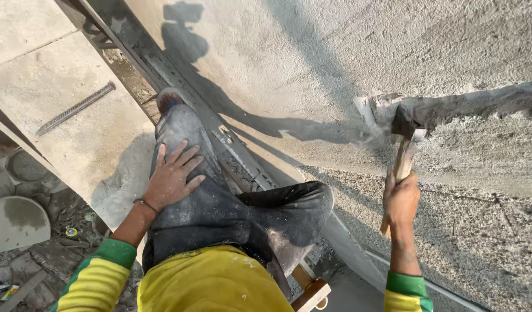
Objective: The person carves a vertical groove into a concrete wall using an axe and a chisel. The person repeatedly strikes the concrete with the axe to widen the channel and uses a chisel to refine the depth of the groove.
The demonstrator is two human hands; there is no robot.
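Observation:
My right hand (401, 201) grips the wooden handle of a hammer (403, 138), whose dark steel head rests against a grey plastered wall (347, 52) inside a chipped horizontal groove (480, 104). My left hand (172, 176) lies flat with spread fingers on my left thigh, on dusty dark trousers (220, 202). I wear a yellow shirt with green cuffs, and a thin bracelet sits on my left wrist. My right knee is bent toward the wall.
I sit on a dark metal scaffold beam (162, 63) running along the wall. A ribbed steel bar (75, 108) lies on a concrete slab (58, 75) at left. Round grey pans (15, 222) and rubble lie far below. A wooden piece (312, 293) pokes out near my hip.

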